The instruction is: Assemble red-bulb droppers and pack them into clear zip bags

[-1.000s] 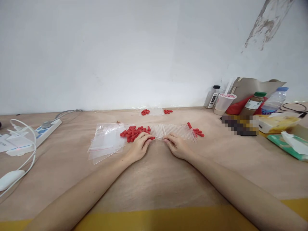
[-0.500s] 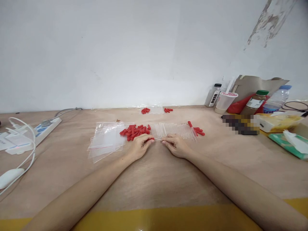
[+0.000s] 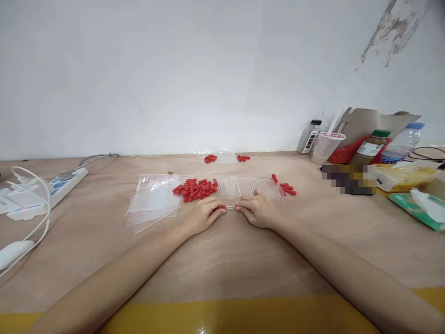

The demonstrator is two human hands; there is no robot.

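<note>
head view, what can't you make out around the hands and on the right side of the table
Head view: fingers of the left hand cover most of the red cap, so whether it sits on the clear tube in the right hand is unclear.
Head view: pixelated block, blurred out, unidentifiable.
Head view: green packet, cut off by the right edge.
Head view: bottle labels, too small to read.

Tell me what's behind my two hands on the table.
Behind the left hand lies a pile of red caps; behind the right hand, a row of clear tubes, its near edge partly covered by that hand. Both hands pinch one thin tube.
</note>
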